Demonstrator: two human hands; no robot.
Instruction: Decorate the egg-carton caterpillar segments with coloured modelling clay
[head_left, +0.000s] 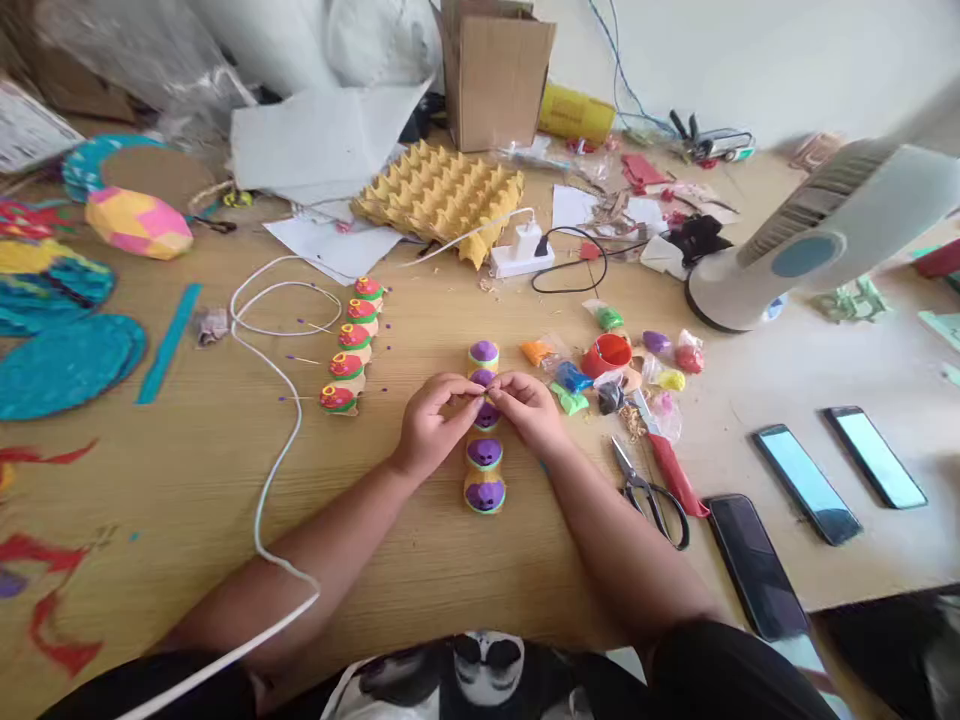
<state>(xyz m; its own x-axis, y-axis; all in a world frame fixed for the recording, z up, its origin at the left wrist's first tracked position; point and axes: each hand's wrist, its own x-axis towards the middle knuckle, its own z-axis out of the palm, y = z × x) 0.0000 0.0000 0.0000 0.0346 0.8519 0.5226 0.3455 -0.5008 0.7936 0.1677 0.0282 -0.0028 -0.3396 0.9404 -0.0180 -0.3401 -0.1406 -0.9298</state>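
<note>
My left hand [437,422] and my right hand [531,408] meet fingertip to fingertip over a row of egg-carton cups [485,455] topped with purple clay. Both are pinched closed around something tiny and dark, too small to name. The row runs away from me; its nearer cups carry small dark marks, and my fingers partly cover the middle ones. Left of my hands lies a second egg-carton strip [347,366] with red and green clay tops, yellow rings and thin sticks ending in purple balls.
Bags of coloured clay [574,377] surround a red tub [609,352] on the right. Scissors [646,492], a red-handled knife [671,465] and several phones [757,565] lie nearer me. A white cable [274,470] crosses my left forearm. A yellow egg tray [442,195] sits behind.
</note>
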